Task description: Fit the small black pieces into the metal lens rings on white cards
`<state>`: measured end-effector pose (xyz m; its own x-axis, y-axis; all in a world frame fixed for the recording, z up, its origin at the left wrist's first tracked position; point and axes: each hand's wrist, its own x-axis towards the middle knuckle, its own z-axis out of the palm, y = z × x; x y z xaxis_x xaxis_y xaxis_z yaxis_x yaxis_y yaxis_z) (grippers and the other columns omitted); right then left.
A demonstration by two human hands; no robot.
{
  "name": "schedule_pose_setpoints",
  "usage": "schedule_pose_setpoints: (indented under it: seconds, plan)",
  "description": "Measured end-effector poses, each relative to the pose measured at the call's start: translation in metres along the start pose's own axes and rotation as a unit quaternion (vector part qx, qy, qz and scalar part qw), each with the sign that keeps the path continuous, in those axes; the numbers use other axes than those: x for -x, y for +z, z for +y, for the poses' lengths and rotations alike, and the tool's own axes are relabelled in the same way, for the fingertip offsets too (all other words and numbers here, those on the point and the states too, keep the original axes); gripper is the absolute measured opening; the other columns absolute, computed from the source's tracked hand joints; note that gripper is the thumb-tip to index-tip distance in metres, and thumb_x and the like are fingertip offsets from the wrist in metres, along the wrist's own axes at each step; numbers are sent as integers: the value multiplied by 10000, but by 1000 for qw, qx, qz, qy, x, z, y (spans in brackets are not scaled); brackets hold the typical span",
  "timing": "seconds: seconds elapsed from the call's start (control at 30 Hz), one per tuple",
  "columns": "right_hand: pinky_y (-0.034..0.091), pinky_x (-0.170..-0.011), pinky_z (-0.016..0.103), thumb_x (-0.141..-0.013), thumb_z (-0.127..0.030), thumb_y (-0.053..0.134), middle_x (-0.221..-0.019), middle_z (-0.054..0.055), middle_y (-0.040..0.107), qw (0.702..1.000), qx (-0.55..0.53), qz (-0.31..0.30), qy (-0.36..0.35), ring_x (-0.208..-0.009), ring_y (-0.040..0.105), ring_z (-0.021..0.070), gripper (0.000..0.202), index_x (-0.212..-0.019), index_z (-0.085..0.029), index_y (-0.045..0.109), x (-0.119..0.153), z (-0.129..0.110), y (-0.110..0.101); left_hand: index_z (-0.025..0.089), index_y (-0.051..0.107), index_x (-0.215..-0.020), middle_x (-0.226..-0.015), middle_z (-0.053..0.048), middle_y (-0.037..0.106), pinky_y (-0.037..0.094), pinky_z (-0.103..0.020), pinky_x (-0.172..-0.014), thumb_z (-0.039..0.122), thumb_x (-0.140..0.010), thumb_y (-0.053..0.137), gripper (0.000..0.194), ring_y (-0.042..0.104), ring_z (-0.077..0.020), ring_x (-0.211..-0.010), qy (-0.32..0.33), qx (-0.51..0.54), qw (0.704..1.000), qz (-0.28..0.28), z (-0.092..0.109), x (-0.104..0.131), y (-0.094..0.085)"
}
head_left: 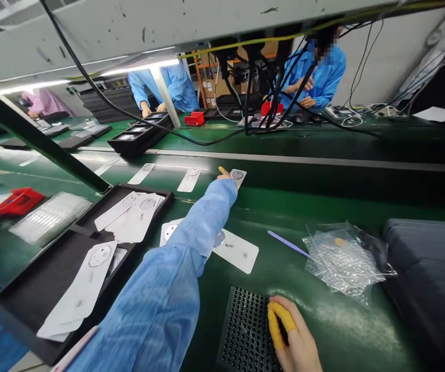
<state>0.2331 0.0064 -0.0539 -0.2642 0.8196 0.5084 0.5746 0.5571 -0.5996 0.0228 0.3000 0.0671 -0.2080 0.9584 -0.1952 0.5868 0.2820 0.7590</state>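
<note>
My left hand (224,173) reaches out over the green bench, beside a white card with a round silver-grey disc (238,175). One finger in a yellow cot stretches out; the sleeve hides much of the hand. Near me, my right hand (297,336) rests at the right edge of a black perforated tray (241,330). Its thumb and forefinger, in yellow cots, come together in a pinch by the upper right corner; anything between the tips is too small to tell. Under my left forearm lie more white cards (240,251), partly covered.
A black tray (16,294) at left holds stacked white cards. Other cards (189,180) lie spaced along the far strip. At right are purple tweezers (289,244), a clear bag of small parts (342,266) and dark stacked trays (427,263). Cables hang overhead; co-workers sit opposite.
</note>
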Motion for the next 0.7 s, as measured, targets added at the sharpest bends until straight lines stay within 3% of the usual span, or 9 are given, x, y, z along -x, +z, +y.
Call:
schedule_pose_setpoints:
  seconds: [0.13,0.23,0.3,0.4,0.47,0.53,0.6,0.7]
  plan:
    - [575,-719,138,-960,-204,387,-1047,81,686,998,-19,21,51,-905,699,142,270,-1166,-194,562,-4,-1,-1,161,552,-1197,-1200,-101,584,527,-435,-843,306,-894,590,338,600,-239,-1035,-28,74,997,-26,10,3,-18]
    - [582,-754,180,-932,-182,457,-1031,81,679,995,-10,82,46,-901,691,155,219,-1111,-180,583,-11,1,-4,142,549,-1196,-1176,-104,595,537,-421,-828,306,-905,571,334,620,-220,-989,-43,130,988,-65,8,30,-28]
    - [579,-810,240,-888,-156,542,-1035,88,664,991,-4,129,40,-914,677,172,198,-1080,-168,592,-19,-4,-10,109,548,-1188,-1100,-124,641,550,-398,-786,271,-871,618,363,653,-228,-923,-50,169,978,-114,-7,71,-25]
    - [569,-821,294,-837,-74,596,-987,79,664,982,18,185,32,-882,660,171,195,-1010,-161,616,-36,-23,-24,111,522,-1226,-1029,-130,688,562,-372,-730,271,-769,723,525,683,-258,-861,-62,222,953,-198,-45,164,-9]
    - [569,-773,287,-806,-51,629,-930,59,675,975,48,215,14,-839,656,162,191,-955,-170,640,-46,-39,-30,153,516,-1259,-1082,-117,681,562,-351,-722,304,-735,747,592,677,-268,-895,-43,308,917,-251,-66,227,1]
    - [568,-753,297,-786,-51,655,-913,55,680,975,50,216,-3,-837,654,167,228,-980,-171,647,-52,-53,-32,189,532,-1266,-1086,-97,685,555,-314,-712,315,-764,719,550,674,-247,-885,-17,373,890,-263,-77,277,7]
    - [569,-779,324,-787,-53,655,-937,63,680,981,33,193,-12,-881,652,182,303,-1066,-172,632,-52,-64,-29,205,552,-1263,-1042,-84,701,548,-279,-664,294,-802,681,487,673,-214,-809,0,396,882,-256,-83,306,12]
    - [570,-835,362,-807,-66,640,-978,61,683,986,29,162,-17,-941,648,196,388,-1170,-195,598,-41,-74,-25,221,576,-1250,-992,-72,712,548,-270,-647,229,-820,655,438,660,-193,-745,35,377,900,-215,-88,323,17]
